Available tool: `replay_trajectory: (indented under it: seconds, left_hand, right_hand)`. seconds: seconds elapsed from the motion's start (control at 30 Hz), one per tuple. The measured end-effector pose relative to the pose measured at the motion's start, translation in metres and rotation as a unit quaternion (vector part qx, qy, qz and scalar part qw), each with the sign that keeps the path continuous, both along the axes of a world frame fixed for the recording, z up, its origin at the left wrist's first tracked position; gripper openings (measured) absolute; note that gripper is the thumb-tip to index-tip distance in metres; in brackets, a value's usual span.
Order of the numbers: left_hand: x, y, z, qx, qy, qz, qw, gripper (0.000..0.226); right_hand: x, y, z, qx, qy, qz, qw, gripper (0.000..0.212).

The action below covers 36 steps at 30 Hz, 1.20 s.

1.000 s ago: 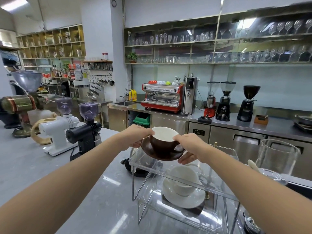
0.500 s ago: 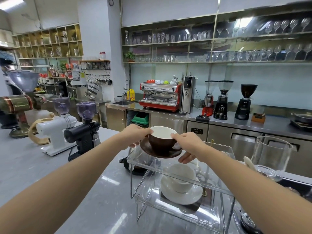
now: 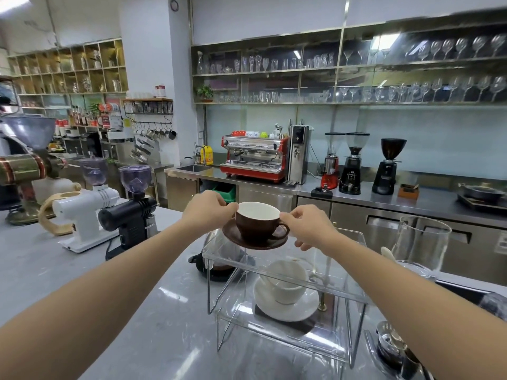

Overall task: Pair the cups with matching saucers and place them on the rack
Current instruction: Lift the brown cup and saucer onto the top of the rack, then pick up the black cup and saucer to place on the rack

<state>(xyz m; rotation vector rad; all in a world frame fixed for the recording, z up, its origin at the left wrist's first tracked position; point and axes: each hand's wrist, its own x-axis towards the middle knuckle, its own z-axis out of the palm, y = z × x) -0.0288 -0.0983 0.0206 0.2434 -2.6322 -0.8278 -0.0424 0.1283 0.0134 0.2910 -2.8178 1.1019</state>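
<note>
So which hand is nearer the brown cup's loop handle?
Right. The right hand pinches the glossy brown ceramic cup at its rim directly beside the loop handle; the left hand grips the opposite rim, across the cup, away from the handle.

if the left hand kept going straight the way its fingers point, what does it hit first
The left hand points right, fingertips at the brown cup rim, so it would meet that cup first; whether it already touches is unclear.
</note>
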Motion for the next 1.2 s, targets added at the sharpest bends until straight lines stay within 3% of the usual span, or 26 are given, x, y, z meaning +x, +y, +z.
replay_trajectory:
  seconds: [0.17, 0.47, 0.6, 0.7, 0.8, 1.2]
  left_hand:
    - [0.034, 0.023, 0.006, -0.23, 0.121, 0.013, 0.965, 0.041]
    - [0.078, 0.084, -0.022, -0.284, 0.199, -0.155, 0.925, 0.038]
    - [0.094, 0.108, -0.04, -0.307, 0.176, -0.183, 0.917, 0.056]
    - [0.106, 0.126, -0.052, -0.308, 0.158, -0.205, 0.915, 0.065]
    - [0.122, 0.146, -0.066, -0.295, 0.174, -0.238, 0.909, 0.059]
    - [0.17, 0.204, -0.131, -0.139, 0.238, -0.354, 0.893, 0.052]
  right_hand:
    - [0.026, 0.013, 0.003, 0.067, 0.095, 0.014, 0.993, 0.035]
    - [0.088, 0.054, -0.013, 0.243, 0.242, 0.031, 0.939, 0.046]
    - [0.111, 0.071, -0.026, 0.276, 0.271, 0.012, 0.922, 0.054]
    - [0.133, 0.087, -0.043, 0.285, 0.271, -0.01, 0.919, 0.058]
    - [0.157, 0.104, -0.061, 0.262, 0.275, -0.041, 0.924, 0.058]
    - [0.24, 0.152, -0.135, 0.137, 0.214, -0.135, 0.958, 0.057]
